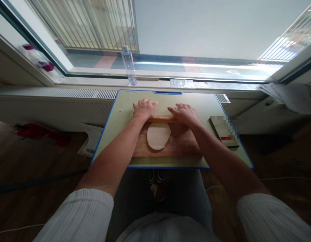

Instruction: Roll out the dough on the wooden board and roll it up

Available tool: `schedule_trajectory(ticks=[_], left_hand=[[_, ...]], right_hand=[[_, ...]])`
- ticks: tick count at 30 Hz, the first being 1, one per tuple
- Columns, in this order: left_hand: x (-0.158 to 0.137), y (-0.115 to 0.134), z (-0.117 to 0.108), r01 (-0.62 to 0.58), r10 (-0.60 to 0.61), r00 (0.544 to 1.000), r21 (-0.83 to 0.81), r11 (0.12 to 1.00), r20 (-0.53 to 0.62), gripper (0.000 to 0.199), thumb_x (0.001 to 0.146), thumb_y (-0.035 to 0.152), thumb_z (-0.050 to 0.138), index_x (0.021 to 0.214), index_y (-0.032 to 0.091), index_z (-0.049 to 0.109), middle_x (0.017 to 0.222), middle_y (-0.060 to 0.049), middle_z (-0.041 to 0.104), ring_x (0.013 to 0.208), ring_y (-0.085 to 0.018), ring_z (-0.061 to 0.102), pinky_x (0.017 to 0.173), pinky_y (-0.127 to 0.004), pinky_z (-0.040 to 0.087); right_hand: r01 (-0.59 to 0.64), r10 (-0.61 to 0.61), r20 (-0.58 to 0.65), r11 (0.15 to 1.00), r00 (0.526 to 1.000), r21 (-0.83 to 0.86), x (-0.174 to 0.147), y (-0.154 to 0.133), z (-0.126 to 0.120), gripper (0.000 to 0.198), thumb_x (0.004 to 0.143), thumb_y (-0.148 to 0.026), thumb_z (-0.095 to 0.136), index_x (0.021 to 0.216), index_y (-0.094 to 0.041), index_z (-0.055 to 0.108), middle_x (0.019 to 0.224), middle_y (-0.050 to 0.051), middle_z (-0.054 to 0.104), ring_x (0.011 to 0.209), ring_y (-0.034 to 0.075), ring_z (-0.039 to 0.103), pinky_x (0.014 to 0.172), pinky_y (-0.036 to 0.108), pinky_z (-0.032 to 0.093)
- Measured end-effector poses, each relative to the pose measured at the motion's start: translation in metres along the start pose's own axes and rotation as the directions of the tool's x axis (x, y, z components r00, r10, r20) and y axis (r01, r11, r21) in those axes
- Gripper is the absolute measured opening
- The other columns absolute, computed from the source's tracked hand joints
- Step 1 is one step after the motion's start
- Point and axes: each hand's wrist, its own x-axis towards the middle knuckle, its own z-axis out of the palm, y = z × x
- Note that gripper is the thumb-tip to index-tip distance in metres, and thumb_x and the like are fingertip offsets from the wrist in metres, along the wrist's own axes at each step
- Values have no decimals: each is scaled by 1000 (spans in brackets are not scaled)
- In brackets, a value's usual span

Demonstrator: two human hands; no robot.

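In the head view, the left hand (144,109) lies over the left end of a wooden rolling pin (162,119), and the right hand (186,114) over its right end; both press with the palms, fingers stretched forward rather than wrapped around it. The pin lies across the far part of a wooden board (184,143), just beyond a flat, roughly oval sheet of dough (159,136). The board rests on a pale green, blue-edged table (203,101). A clear plastic bottle (129,67) stands upright on the windowsill (150,82) behind.
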Motion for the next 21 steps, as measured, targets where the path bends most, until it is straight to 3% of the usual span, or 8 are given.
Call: schedule_trajectory(ticks=[13, 21], left_hand=[[-27, -2, 2, -40, 40, 999, 1, 999, -19, 59, 108, 60, 30, 143, 33, 70, 162, -9, 60, 147, -35, 51, 126, -64, 33], [-55, -3, 6, -49, 49, 998, 8, 999, -50, 60, 106, 60, 36, 151, 33, 66, 170, -8, 52, 156, -34, 44, 132, -65, 24]], right_hand=[[8, -12, -54, 996, 998, -87, -36, -8, -1, 79, 104, -77, 40, 158, -22, 59, 166, 12, 56, 150, 35, 48, 126, 55, 34], [12, -29, -107, 988, 994, -153, -66, -12, 7, 82, 108, -72, 33, 163, -14, 52, 165, 15, 56, 152, 36, 46, 125, 56, 31]])
